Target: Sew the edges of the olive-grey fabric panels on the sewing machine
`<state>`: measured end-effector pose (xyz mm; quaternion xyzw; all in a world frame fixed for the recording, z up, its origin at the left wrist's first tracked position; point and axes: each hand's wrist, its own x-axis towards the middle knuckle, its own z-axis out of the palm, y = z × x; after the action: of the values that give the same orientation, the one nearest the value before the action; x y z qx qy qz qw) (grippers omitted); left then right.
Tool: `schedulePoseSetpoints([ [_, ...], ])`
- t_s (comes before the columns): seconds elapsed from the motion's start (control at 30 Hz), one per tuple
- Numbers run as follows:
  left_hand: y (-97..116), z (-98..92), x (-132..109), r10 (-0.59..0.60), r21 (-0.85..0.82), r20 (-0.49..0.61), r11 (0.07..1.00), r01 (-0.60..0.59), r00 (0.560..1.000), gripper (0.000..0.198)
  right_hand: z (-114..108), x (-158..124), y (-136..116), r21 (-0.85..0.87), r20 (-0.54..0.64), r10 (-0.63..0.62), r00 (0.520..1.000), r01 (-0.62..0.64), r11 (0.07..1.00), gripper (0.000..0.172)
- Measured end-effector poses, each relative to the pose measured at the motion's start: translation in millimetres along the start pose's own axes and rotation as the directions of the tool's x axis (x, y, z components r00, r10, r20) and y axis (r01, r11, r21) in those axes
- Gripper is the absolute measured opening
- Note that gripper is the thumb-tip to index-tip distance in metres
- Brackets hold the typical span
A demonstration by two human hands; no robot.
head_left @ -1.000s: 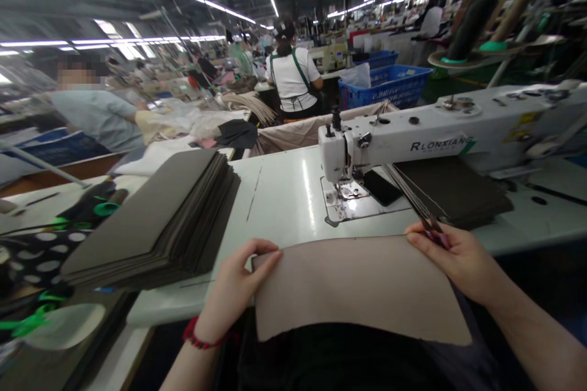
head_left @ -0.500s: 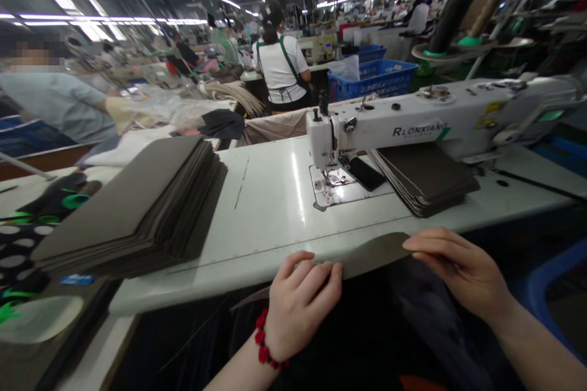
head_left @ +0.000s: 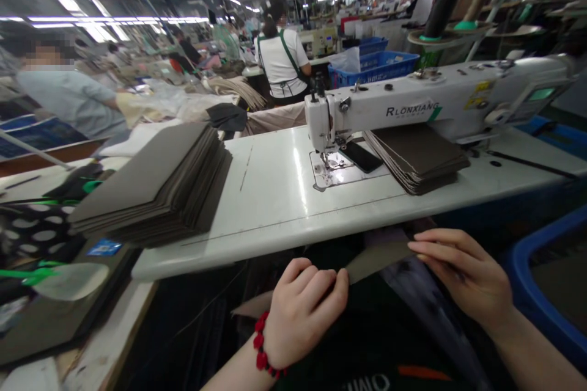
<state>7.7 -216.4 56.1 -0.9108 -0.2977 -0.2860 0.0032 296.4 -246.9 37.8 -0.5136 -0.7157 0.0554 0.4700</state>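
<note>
My left hand (head_left: pixel 305 308), with a red bead bracelet on the wrist, is curled shut on the near edge of a grey-brown sheet (head_left: pixel 376 259) held below the table's front edge, over my lap. My right hand (head_left: pixel 461 275) grips the sheet's right end, fingers pressed together on top of it. Most of the sheet is hidden by my hands and seen nearly edge-on. The white sewing machine (head_left: pixel 413 110) stands on the white table (head_left: pixel 275 201) ahead of me.
A thick stack of dark sheets (head_left: pixel 160 186) lies at the table's left, a smaller stack (head_left: pixel 419 156) under the machine arm, with a black phone (head_left: pixel 362 157) beside the needle plate. A blue bin (head_left: pixel 545 287) sits at my right. Other workers stand behind.
The sheet lay flat at the table's front edge a second ago. Both hands have drawn it down off the table towards my lap, and my left hand has closed over its edge.
</note>
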Motion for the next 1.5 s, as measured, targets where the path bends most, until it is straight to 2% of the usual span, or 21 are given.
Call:
schedulePoseSetpoints([
  [0.07, 6, 2.1, -2, -0.175, -0.116, 0.096, 0.976, 0.186, 0.980, 0.023, 5, -1, -13, -0.025, -0.113, 0.151, 0.982, -0.155, 0.988, 0.023],
  [0.13, 11, 3.5, -1, -0.342, -0.266, 0.222, 0.880, 0.394, 0.913, 0.019, 11, -4, -29, 0.022, -0.131, 0.314, 0.941, -0.313, 0.949, 0.014],
  [0.2, 15, 3.9, -1, -0.411, -0.375, 0.305, 0.777, 0.505, 0.859, 0.018, 19, -9, -46, 0.103, 0.044, 0.407, 0.912, -0.409, 0.907, 0.009],
  [0.27, 20, 3.5, -1, -0.435, -0.418, 0.322, 0.732, 0.538, 0.841, 0.019, 27, -13, -59, 0.160, 0.266, 0.419, 0.868, -0.469, 0.869, 0.009],
  [0.3, 23, 3.2, -2, -0.444, -0.421, 0.313, 0.728, 0.541, 0.840, 0.019, 31, -15, -64, 0.177, 0.328, 0.417, 0.848, -0.489, 0.854, 0.010],
  [0.37, 30, 2.4, -5, -0.454, -0.403, 0.274, 0.746, 0.530, 0.848, 0.021, 38, -17, -71, 0.192, 0.360, 0.425, 0.831, -0.511, 0.838, 0.010],
  [0.47, 40, 2.3, -9, -0.412, -0.306, 0.190, 0.838, 0.452, 0.891, 0.025, 41, -17, -74, 0.191, 0.346, 0.437, 0.830, -0.518, 0.833, 0.013],
  [0.6, 51, 5.3, -11, -0.281, -0.107, 0.088, 0.951, 0.289, 0.956, 0.035, 39, -16, -72, 0.207, 0.342, 0.447, 0.827, -0.530, 0.822, 0.015],
  [0.73, 54, 10.2, -10, -0.152, 0.030, 0.046, 0.988, 0.150, 0.987, 0.039, 37, -16, -70, 0.245, 0.344, 0.471, 0.812, -0.562, 0.790, 0.014],
  [0.93, 52, 14.4, -10, -0.089, 0.068, 0.024, 0.994, 0.087, 0.996, 0.040, 33, -13, -70, 0.349, 0.425, 0.511, 0.747, -0.656, 0.669, 0.014],
  [1.2, 51, 12.2, -8, -0.047, 0.078, 0.029, 0.996, 0.045, 0.998, 0.038, 36, -12, -68, 0.428, 0.431, 0.554, 0.712, -0.702, 0.569, 0.012],
  [1.33, 49, 12.1, -8, -0.081, 0.069, 0.019, 0.994, 0.080, 0.996, 0.040, 34, -12, -66, 0.473, 0.480, 0.536, 0.695, -0.719, 0.509, 0.013],
  [1.5, 45, 10.1, -8, -0.094, 0.027, 0.026, 0.995, 0.093, 0.995, 0.043, 35, -12, -66, 0.477, 0.514, 0.525, 0.678, -0.735, 0.482, 0.016],
])
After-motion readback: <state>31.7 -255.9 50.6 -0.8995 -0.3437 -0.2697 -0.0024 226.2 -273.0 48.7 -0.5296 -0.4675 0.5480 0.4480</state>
